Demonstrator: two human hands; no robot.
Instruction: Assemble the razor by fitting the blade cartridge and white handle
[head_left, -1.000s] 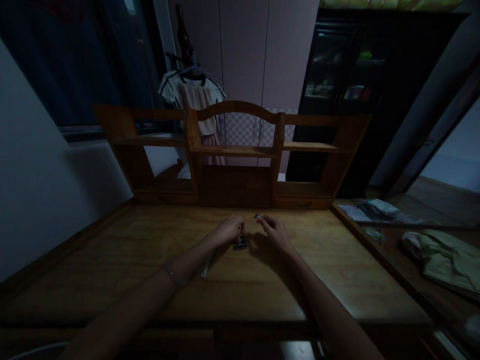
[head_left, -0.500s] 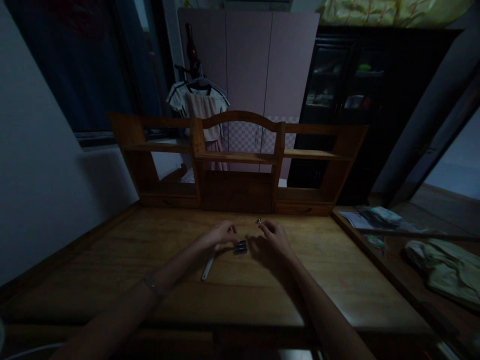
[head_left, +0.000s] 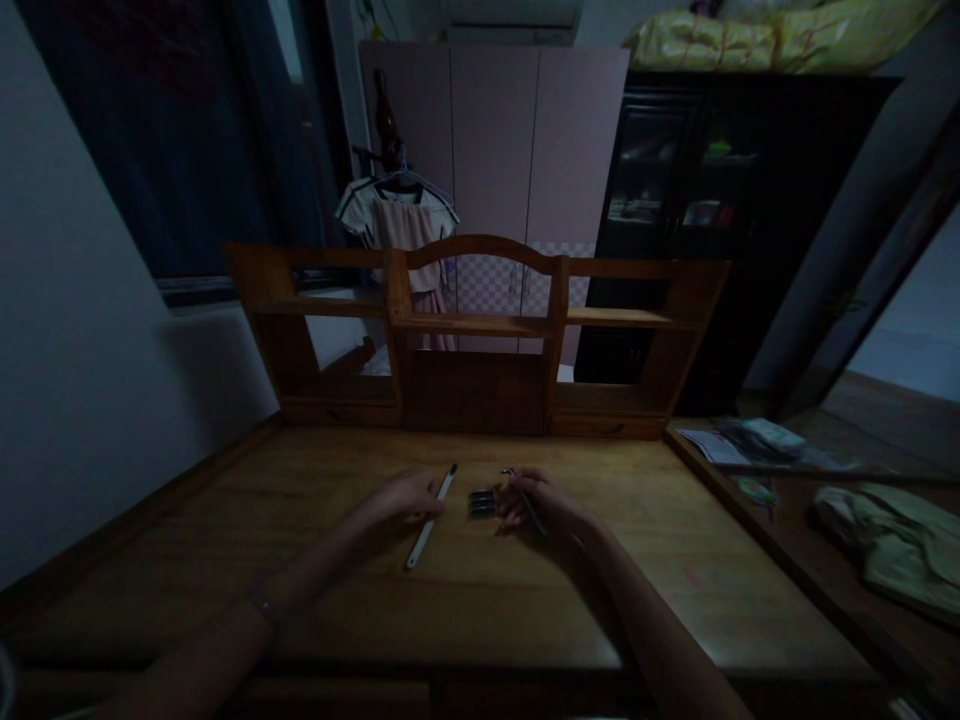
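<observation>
On the wooden desk lies a long white stick with a dark far tip and a small hole at its near end. The curled fingers of my left hand are closed over its middle. My right hand grips a slim metal tool with a small bent head, its shaft slanting across the fingers. Between the hands lies a small clear pack with dark bars, just left of my right fingertips. The dim light hides finer details of the tool and pack.
A wooden shelf unit with low drawers stands along the desk's far edge. To the right, papers and a plastic-wrapped item lie near a pale green cloth. Behind are a pink wardrobe and hanging clothes.
My left hand has moved left and nearer, from beside the pack onto the white stick. My right hand has come down nearer the pack, and the tool's shaft now shows across its fingers.
</observation>
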